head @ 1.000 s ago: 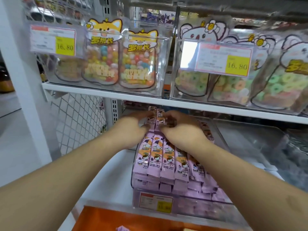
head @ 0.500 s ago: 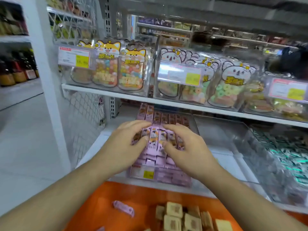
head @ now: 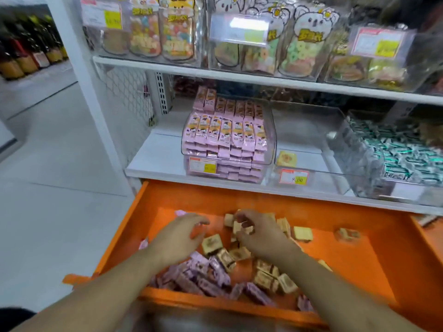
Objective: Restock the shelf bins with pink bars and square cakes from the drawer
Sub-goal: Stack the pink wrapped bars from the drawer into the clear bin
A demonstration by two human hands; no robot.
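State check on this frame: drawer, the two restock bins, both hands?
Orange drawer: pulled open, bars and cakes inside.
Pink bar bin: stacked nearly full.
Square cake bin: nearly empty, one cake.
Left hand: open, over the drawer.
Right hand: curled round square cakes.

Left hand (head: 178, 238) hovers with loosely spread fingers; right hand (head: 257, 232) has curled fingers.

The price tag (head: 294, 179) on the clear bin (head: 311, 185) reads "8.00" — yellow patch. Other tags and packet print are too blurred.

Both hands (head: 177, 238) left the bin (head: 227, 144) for the drawer (head: 359, 259).
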